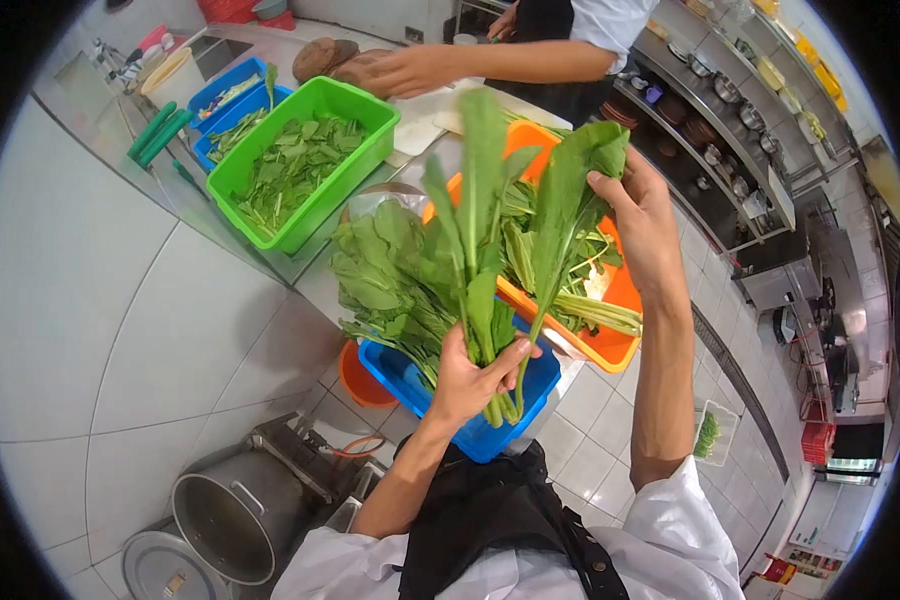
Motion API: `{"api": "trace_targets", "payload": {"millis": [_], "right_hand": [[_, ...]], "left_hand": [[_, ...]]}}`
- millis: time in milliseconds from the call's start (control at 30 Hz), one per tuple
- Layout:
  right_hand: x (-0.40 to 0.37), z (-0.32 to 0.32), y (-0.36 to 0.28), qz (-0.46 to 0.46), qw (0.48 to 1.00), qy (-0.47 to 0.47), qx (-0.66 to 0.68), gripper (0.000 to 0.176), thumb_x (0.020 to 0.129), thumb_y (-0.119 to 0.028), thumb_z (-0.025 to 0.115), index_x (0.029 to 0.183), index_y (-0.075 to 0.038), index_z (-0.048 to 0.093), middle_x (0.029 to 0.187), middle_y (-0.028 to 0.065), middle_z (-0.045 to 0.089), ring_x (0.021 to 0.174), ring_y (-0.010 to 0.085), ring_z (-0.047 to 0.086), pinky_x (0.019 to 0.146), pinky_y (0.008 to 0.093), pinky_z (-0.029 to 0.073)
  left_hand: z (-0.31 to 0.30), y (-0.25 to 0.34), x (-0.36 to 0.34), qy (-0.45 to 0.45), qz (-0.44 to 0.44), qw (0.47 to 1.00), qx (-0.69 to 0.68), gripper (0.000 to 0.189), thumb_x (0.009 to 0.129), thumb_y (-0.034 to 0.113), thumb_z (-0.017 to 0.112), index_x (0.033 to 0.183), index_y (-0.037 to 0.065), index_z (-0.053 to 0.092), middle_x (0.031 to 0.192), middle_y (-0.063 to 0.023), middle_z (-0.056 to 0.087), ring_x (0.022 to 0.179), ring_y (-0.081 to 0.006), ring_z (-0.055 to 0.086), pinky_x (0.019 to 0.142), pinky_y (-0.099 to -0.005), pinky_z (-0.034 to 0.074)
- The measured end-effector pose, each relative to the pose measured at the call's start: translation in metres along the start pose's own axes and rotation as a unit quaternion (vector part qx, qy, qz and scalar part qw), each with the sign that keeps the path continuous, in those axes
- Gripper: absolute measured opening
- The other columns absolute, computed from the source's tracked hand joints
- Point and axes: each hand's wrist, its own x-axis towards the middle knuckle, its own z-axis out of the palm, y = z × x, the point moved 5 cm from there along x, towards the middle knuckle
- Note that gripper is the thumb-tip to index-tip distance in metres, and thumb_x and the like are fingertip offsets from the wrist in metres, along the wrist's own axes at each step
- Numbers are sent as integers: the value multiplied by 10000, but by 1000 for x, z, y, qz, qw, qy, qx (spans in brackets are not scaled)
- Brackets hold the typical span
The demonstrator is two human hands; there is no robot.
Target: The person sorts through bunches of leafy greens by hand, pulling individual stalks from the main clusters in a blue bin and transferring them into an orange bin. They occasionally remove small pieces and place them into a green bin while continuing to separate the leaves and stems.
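My left hand (pixel 465 378) is closed around the stems of a bunch of leafy greens (pixel 480 295), above a blue basin (pixel 485 442). More leafy greens (pixel 380 262) are heaped just left of it, over the basin. Higher on the right, my right hand (pixel 645 225) pinches the tip of one large green leaf (pixel 562 205) between thumb and fingers. That leaf's stem runs down to my left hand. Behind the leaf sits an orange basin (pixel 618 348) holding cut leaves and pale stalks (pixel 595 312).
A bright green basin (pixel 320 225) of cut leaves stands at the upper left, near blue trays (pixel 232 85). Across the counter, another person's hand (pixel 395 72) is by brown round items (pixel 325 60). A large metal pot (pixel 225 515) sits at the lower left.
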Motion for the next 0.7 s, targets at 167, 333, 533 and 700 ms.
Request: {"api": "trace_targets", "payload": {"millis": [167,333,533,700], "right_hand": [[13,-25,-8,-19,999,-9,-45,143,892,-5,571,1032,6,600,915,6,621,787,62,554,694,219,444],[21,-31,-23,-59,992,-91,-61,100,916,-42,548,982,13,598,854,47,614,819,93,570,713,238,453],[9,-4,-40,-101,891,-315,-311,318,934,-285,617,967,30,648,813,80,615,751,90,532,689,280,452],[16,-6,-19,-15,908,-311,-280,347,916,-318,637,829,17,666,783,21,618,689,56,517,624,243,424]], "left_hand": [[-11,6,-11,15,-11,1000,24,101,911,66,628,935,-18,576,792,-97,676,512,-52,506,440,-203,403],[-22,16,-20,8,-12,997,71,121,901,36,628,971,-19,547,798,-82,663,526,-50,501,457,-205,418],[-25,23,-22,-9,-21,993,117,140,906,41,622,1010,-24,553,794,-59,650,546,-46,503,477,-214,434],[-25,23,-25,-32,-39,992,111,155,918,36,593,1061,-14,559,807,-80,640,516,-45,469,454,-205,395]]}}
